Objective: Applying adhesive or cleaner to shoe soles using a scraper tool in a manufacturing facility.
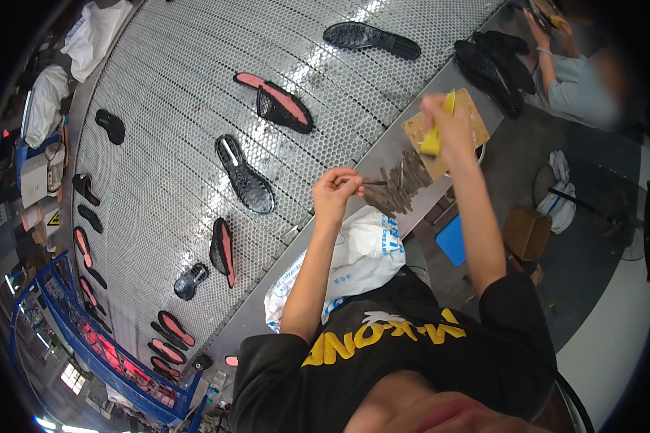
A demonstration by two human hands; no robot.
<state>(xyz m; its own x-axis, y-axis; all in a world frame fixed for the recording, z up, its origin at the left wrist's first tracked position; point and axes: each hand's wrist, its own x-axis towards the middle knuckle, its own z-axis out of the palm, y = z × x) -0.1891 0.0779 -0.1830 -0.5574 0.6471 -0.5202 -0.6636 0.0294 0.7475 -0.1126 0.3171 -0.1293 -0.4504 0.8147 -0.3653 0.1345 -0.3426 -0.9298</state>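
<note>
While the left grip pinches 1 strip beside the pile, the right grip clasps a yellow tool over the board on the counter; a careless sweep could scatter the pile, a loose pinch drop the strip.

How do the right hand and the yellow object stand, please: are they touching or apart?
Touching. The head view shows the yellow object gripped in the right hand, one end sticking out past the fingers.

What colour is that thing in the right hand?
Yellow: the thing in the right hand shows in the head view, the only one here.
</note>
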